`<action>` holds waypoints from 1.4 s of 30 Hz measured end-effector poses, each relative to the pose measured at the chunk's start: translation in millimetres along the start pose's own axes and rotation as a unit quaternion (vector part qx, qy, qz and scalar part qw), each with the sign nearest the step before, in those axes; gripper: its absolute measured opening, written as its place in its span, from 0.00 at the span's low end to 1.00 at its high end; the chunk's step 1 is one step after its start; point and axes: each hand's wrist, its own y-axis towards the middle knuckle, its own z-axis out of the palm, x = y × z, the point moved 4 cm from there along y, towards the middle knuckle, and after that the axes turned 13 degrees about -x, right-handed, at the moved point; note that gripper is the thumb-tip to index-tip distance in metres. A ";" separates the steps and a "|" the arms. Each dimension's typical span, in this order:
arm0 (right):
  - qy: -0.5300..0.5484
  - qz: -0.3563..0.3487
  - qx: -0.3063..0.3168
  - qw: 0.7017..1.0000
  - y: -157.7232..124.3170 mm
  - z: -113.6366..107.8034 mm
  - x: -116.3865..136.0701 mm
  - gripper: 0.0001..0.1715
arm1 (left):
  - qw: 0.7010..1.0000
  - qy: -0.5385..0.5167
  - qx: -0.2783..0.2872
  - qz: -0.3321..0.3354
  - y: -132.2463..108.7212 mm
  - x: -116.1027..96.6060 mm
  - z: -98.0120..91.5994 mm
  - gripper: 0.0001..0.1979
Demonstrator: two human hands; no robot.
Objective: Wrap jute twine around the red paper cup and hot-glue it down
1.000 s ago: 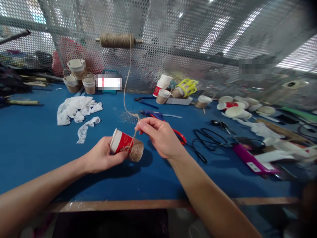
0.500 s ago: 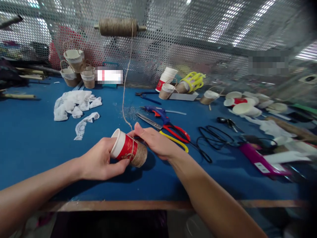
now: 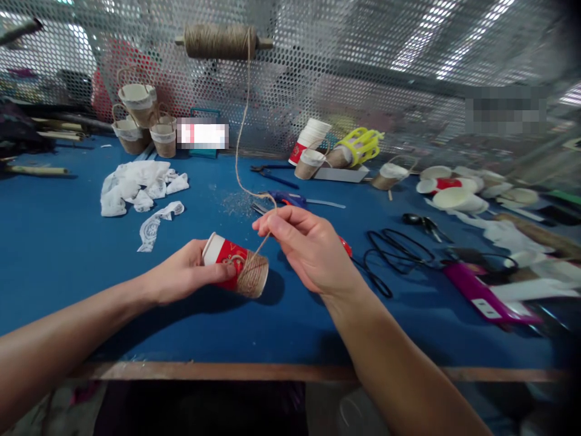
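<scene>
My left hand (image 3: 186,272) is closed around a red-and-white paper cup (image 3: 222,251), which lies tilted on its side above the table. Twine (image 3: 252,277) is wound around the cup's base end, and a small loop of it shows by my left thumb. My right hand (image 3: 304,242) pinches the twine strand (image 3: 236,160) just right of the cup. From there the strand runs slackly up to a twine spool (image 3: 220,42) on a rod at the mesh panel. Scissors, mostly hidden, and a blue glue gun (image 3: 288,198) lie behind my right hand.
White lace pieces (image 3: 136,186) lie on the blue table (image 3: 59,242) at left. Small twine-covered baskets (image 3: 137,103) stand behind them. Stacked paper cups (image 3: 311,140) and a yellow plastic piece (image 3: 363,145) are at the back. At right are a black cable (image 3: 394,254), keys (image 3: 426,227) and a purple power strip (image 3: 485,293).
My right hand has moved from beside the cup's base, up and to the right, drawing the twine out from the cup. The cup has turned slightly, and my right hand now covers most of the scissors.
</scene>
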 end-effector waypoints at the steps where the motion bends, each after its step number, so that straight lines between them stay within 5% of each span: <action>1: -0.006 -0.006 0.000 1.000 0.0 -0.5 0.1 0.07 | 1.000 -0.005 0.001 -0.001 -0.1 -0.1 0.4 0.08; 17: -0.135 -0.013 -0.018 0.991 2.0 0.9 -4.2 0.10 | 0.998 0.055 0.024 0.026 -8.5 0.1 2.4 0.09; 33: -0.128 0.049 0.026 0.990 -0.9 7.4 -17.0 0.13 | 0.995 0.034 0.030 0.086 -14.1 -6.5 2.9 0.02; 42: -0.101 0.111 0.050 0.987 0.0 10.5 -26.2 0.15 | 0.998 -0.051 -0.010 0.031 -8.3 -2.5 -0.3 0.04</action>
